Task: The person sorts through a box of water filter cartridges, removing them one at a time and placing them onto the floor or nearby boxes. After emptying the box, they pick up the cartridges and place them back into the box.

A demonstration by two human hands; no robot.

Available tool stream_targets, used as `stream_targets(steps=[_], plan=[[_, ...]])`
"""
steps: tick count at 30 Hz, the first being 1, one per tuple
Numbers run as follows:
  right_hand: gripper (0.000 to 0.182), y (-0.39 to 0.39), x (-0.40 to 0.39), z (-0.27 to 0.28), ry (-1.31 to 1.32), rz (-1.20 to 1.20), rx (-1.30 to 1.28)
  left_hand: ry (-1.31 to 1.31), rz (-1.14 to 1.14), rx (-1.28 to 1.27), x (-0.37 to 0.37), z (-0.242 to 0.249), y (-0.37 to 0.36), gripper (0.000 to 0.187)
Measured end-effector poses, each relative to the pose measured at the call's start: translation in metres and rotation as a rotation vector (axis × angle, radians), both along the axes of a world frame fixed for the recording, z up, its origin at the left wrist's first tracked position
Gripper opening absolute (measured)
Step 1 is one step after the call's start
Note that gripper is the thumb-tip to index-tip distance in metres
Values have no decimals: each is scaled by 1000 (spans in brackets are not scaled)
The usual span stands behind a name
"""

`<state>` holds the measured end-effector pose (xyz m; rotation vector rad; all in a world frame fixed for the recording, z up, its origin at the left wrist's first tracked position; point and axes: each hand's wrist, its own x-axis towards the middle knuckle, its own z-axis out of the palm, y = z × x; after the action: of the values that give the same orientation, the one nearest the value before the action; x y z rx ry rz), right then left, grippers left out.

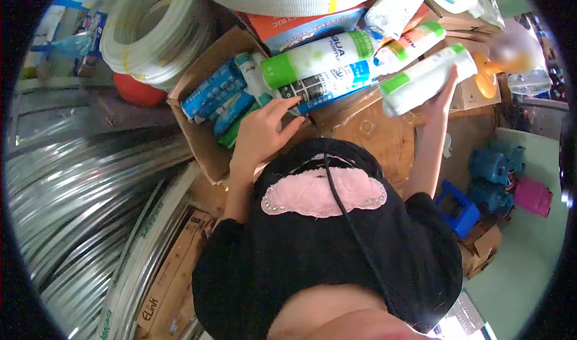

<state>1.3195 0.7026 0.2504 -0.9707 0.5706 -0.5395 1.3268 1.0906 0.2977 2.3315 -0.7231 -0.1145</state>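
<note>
My right hand [446, 90] is wrapped round one end of a white filter cartridge [427, 80] with green bands, held up at a tilt over the cardboard. My left hand [267, 126] has its fingers apart, fingertips right at the edge of a black-and-blue labelled cartridge [324, 84]. Above that one lies a green-and-white cartridge [318, 57] marked AQUA. Beside my left hand, an open cardboard box [183, 120] holds several blue-wrapped cartridges [211, 90]. Another cartridge with green and orange ends [410, 48] lies behind the held one.
Coils of white tubing [150, 30] stand at the back left, above a red round object [139, 90]. Clear hoses [78, 171] and a long ELink carton [171, 274] fill the left. A blue stool [455, 211] and teal bottles [490, 165] are on the right.
</note>
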Motion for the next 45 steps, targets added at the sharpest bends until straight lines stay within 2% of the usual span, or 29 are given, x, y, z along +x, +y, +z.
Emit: stream_targets(steps=[3,5,7,9,13,16,18,21,23,25,26,27,29,30,31,33,35,36,37,39,41,43,45], plan=[[70,-55,44,-7,82,188,33,-59,12,12,0,-5,3,32],[78,-111,79,-39,206,307,150,-72,25,5,1,-2,3,30],[94,-122,99,-46,434,234,156,-58,44,19,-2,0,4,29],[91,-100,105,-31,530,113,165,-40,74,36,-4,-1,7,28],[97,-100,123,-41,555,132,178,-103,99,-17,-8,-11,14,25],[98,-98,125,-46,667,90,28,-73,132,2,-12,-13,17,24],[93,-91,119,-46,418,82,39,-51,154,22,-12,-14,17,24],[86,-115,119,-89,284,63,-3,-68,168,-10,-11,-18,18,23],[80,-86,114,-88,317,-136,-51,-50,175,-25,-10,-20,19,23],[77,-56,101,-76,130,-158,-332,-41,177,-19,-7,-21,17,24],[73,-58,101,-84,17,-140,-286,-31,177,-11,-7,-21,17,24],[73,-64,102,-86,22,-135,-284,-25,181,-8,-5,-22,20,24],[73,-76,105,-90,299,-129,-260,47,216,42,-2,-27,29,25],[73,-73,105,-88,302,-122,-258,216,299,117,-1,-11,29,25],[76,-71,107,-86,359,-171,-239,219,307,119,1,-15,34,25],[79,-62,106,-76,418,-207,-225,31,340,98,4,-30,57,25],[77,-42,99,-58,134,-214,-99,-7,367,127,6,-34,74,26],[85,-73,98,-87,-23,-60,-163,49,419,157,6,-33,82,27],[79,-95,103,-110,-123,-1,-127,107,476,186,5,-33,89,28],[86,-26,75,-39,37,-60,-98,175,575,220,3,-35,103,29],[100,-27,71,-42,250,-108,23,422,612,366,9,-40,120,34],[112,-40,65,-59,205,-14,9,409,580,469,11,-90,152,40],[114,-57,66,-77,246,-70,204,572,544,606,17,-155,182,44]])
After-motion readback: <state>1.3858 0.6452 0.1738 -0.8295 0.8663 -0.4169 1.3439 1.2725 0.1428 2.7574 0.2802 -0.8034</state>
